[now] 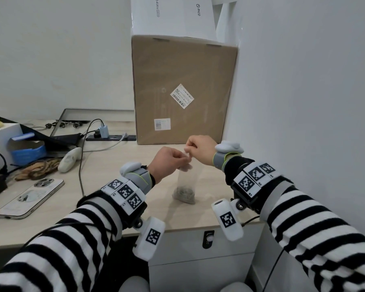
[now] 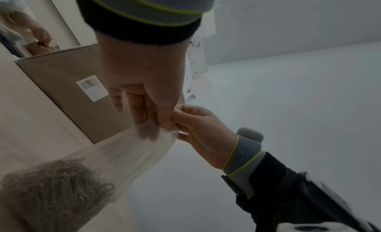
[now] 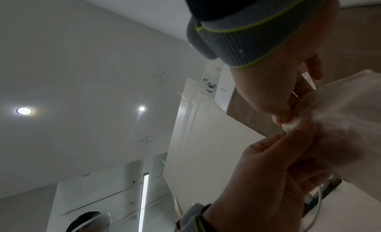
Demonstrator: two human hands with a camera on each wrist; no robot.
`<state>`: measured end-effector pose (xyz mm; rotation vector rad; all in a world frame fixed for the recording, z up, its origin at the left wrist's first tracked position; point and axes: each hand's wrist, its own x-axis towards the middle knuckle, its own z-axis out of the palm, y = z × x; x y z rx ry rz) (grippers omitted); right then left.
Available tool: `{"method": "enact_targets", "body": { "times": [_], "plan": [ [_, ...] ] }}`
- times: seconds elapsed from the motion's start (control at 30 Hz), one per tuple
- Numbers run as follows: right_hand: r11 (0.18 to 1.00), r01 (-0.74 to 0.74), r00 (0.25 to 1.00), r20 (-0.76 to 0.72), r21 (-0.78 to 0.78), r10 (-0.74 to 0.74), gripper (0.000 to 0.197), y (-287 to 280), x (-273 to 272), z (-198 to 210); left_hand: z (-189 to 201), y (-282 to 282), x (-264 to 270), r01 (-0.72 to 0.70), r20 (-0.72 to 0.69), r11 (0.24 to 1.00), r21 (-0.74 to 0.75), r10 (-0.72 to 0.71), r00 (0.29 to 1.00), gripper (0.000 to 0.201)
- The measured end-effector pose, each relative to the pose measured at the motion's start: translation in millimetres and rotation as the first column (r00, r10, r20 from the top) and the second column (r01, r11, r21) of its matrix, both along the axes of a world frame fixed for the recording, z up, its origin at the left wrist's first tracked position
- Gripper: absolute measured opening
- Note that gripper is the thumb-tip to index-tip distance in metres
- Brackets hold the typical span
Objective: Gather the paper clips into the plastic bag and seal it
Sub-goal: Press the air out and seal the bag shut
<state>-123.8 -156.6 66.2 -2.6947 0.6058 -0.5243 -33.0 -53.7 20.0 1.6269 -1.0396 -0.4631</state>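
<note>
Striped sleeves (image 1: 76, 234) with tracker bands fill the near view; past them both hands meet over the tabletop (image 1: 105, 186). Left hand (image 1: 167, 161) pinches the gathered neck of the plastic bag (image 1: 187, 180), fingers curled round the film; left wrist view shows fingertips (image 2: 144, 118) clamped on the bunched top. Right hand (image 1: 200, 149) also pinches the bag's mouth just beside the left, thumb and fingers closed on the plastic. Bag hangs upright between the hands, its bottom resting on the tabletop. Paper clips (image 1: 183, 193) sit in a grey heap at the bag's bottom; no loose clips seen on the wood. Cardboard box (image 1: 183, 89) stands at the far side against the wall, phone (image 1: 30, 198) lies face down at near left. Step looks like sealing: gathering seems done, top is bunched but closure type can't be told. Next move likely needs both grips holding the neck tight while twisting or pressing the mouth shut, keeping the clip weight low so nothing spills.
</note>
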Motion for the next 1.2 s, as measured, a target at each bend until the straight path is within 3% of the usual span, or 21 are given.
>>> {"method": "enact_targets", "body": {
  "times": [0.23, 0.4, 0.53, 0.7, 0.87, 1.03, 1.2],
  "plan": [
    [0.972, 0.095, 0.990, 0.084, 0.215, -0.115, 0.031, 5, -2, -8, 0, 0, 1, -0.003, 0.010, 1.000, 0.028, 0.003, 1.000, 0.024],
    [0.975, 0.089, 0.987, 0.116, 0.203, -0.114, 0.019, 8, 0, -7, 2, 1, 1, -0.014, 0.024, 1.000, 0.020, 0.014, 1.000, 0.018],
    [0.972, 0.041, 0.994, 0.088, 0.230, -0.062, 0.030, 1, 1, -6, 1, 4, 1, 0.001, 0.052, 1.000, 0.015, -0.002, 0.999, 0.014],
    [0.949, 0.013, 0.990, 0.129, 0.315, -0.057, 0.026, -6, -2, -5, -3, 3, 0, 0.042, 0.016, 0.999, 0.020, -0.042, 0.999, 0.012],
    [0.957, 0.018, 0.989, 0.134, 0.288, -0.059, 0.025, -9, -2, -2, 3, 5, 2, 0.093, 0.008, 0.995, 0.039, -0.094, 0.996, 0.015],
    [1.000, 0.006, 0.990, 0.138, 0.000, -0.006, 0.017, 2, 2, 0, 7, 8, 3, 0.112, -0.025, 0.994, 0.007, -0.112, 0.993, 0.014],
    [0.990, -0.038, 0.978, 0.210, 0.137, 0.008, 0.010, -8, 1, -10, 3, 10, 7, 0.085, -0.067, 0.995, -0.055, -0.088, 0.994, 0.022]
  ]
}}
